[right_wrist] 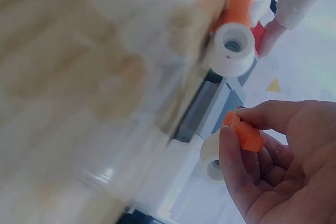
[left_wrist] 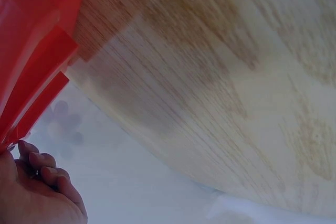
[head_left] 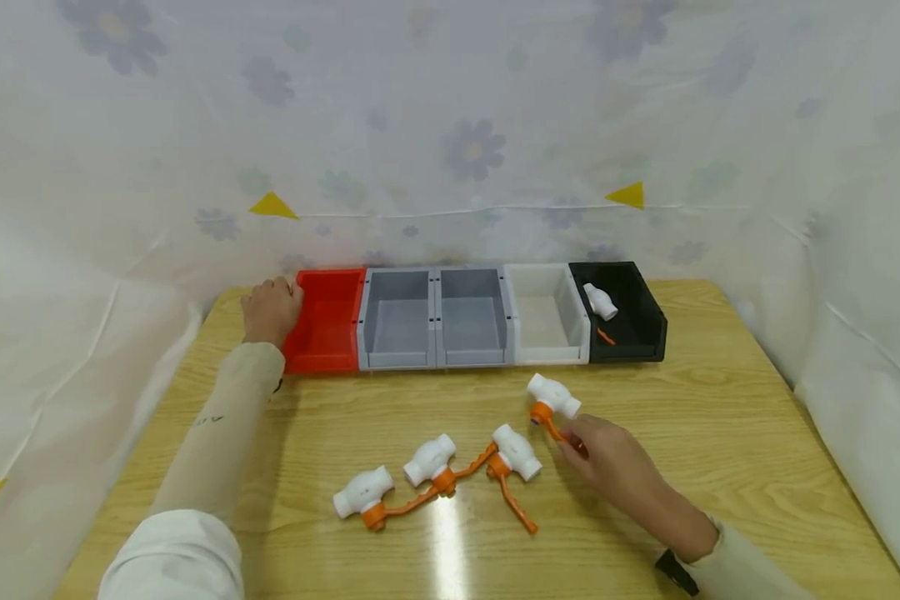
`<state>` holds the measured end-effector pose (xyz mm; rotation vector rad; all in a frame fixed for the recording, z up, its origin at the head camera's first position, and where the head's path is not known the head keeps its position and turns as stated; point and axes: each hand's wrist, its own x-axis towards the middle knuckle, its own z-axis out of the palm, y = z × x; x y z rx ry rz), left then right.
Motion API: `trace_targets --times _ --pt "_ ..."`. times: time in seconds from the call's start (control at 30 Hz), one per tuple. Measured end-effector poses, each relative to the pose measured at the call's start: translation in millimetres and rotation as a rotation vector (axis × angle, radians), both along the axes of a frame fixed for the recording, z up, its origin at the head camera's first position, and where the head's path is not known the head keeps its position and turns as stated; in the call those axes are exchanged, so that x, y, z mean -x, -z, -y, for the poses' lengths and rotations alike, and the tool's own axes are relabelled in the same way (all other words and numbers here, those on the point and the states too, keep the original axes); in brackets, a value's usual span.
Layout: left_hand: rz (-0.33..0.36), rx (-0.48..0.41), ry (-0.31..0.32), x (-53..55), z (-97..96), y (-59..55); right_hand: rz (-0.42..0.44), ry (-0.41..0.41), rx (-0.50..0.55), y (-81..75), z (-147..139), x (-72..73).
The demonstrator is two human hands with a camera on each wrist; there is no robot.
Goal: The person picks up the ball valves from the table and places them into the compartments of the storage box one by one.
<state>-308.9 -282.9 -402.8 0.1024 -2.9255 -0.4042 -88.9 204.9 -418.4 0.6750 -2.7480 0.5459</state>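
My right hand (head_left: 618, 467) pinches the orange lever of a white plastic ball valve (head_left: 553, 397) above the table, in front of the white bin. In the right wrist view, thumb and fingertips hold that orange lever (right_wrist: 244, 132). On the far left, my left hand (head_left: 272, 310) grips the rim of the red bin (head_left: 322, 358) at its outer side, its fingers curled in the left wrist view. Three more ball valves lie on the table: a left one (head_left: 363, 492), a middle one (head_left: 430, 460) and a right one (head_left: 516, 452). Another ball valve (head_left: 600, 302) is inside the black bin (head_left: 630, 352).
Two grey bins (head_left: 397, 360) and a white bin (head_left: 551, 353) stand in the row between the red and black ones. The wooden table (head_left: 727, 450) is enclosed at the back and sides by a pale flowered sheet (head_left: 472, 100) with yellow triangles.
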Motion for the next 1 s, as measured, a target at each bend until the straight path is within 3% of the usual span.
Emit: trace_targets --times 0.23,0.53,0.77,1.0 --pt "0.0 -0.012 -0.005 -0.3 0.4 1.1 -0.061 0.002 0.009 -16.1 -5 9.4" --pt "-0.012 -0.015 -0.007 0.3 -0.1 1.1 -0.063 0.044 0.008 -30.2 -7 20.9" --pt "-0.02 -0.015 -0.006 0.7 -1.4 0.6 -0.047 0.069 0.03 -34.1 -3 31.1" --pt "-0.022 -0.012 -0.01 -1.4 -1.1 2.3 -0.007 0.089 0.029 -34.4 -1 51.0"
